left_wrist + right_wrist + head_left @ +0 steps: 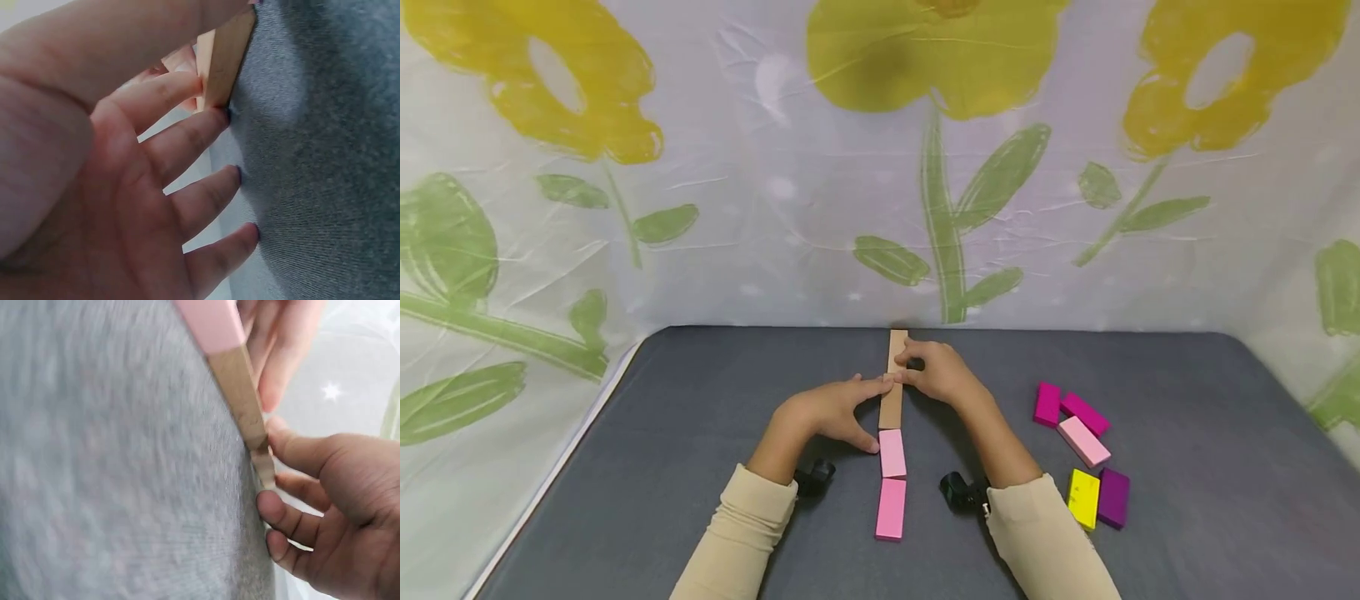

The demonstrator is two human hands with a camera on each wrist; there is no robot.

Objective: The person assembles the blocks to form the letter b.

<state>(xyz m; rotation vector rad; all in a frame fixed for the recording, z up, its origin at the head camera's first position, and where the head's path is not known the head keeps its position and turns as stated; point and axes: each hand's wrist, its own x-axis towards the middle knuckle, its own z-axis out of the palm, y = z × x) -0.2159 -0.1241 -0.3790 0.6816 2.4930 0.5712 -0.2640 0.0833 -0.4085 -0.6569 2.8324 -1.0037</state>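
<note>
Two plain wooden blocks lie end to end on the dark cloth, the near one (891, 408) and the far one (898, 340). My right hand (942, 373) holds the far block near the joint, its thumb and curled fingers at the right side. From the left, my left hand (827, 412) reaches in with fingers extended; its index fingertip touches the wood near that joint. Its thumb is beside the first pink block (892, 454), which continues the row toward me, followed by a second pink block (891, 510). In the left wrist view, the remaining fingertips rest on the cloth.
Off to the right lie two magenta blocks (1047, 404), a light pink block (1084, 442), a yellow block (1082, 498) and a purple block (1113, 498). A flower-printed curtain (760, 208) hangs behind the table (715, 375).
</note>
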